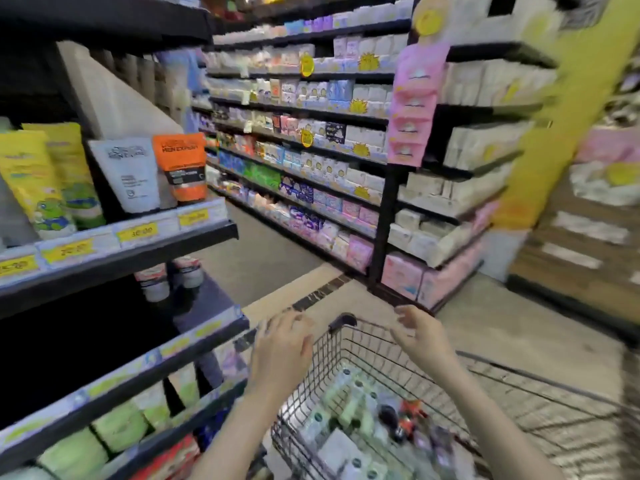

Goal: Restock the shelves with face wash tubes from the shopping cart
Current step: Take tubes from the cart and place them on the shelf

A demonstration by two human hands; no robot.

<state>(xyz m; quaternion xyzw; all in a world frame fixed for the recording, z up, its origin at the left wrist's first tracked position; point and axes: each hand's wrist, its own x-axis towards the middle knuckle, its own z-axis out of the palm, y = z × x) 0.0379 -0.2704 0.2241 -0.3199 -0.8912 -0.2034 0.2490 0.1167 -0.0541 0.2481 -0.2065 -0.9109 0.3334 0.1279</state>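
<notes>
so both hands are empty right now, left hand (282, 341) and right hand (417, 332) hovering loose-fingered over the shopping cart (346, 323) where the face wash tubes (349, 410) still sit, looks like the next move is reaching down to grab one for the shelf (138, 247)

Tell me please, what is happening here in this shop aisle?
A person is restocking a shop shelf. Both the left hand and the right hand are open and hold nothing, raised over the wire shopping cart, which holds tubes and bottles. On the shelf to the left, a white tube and an orange tube stand side by side, next to yellow tubes.
</notes>
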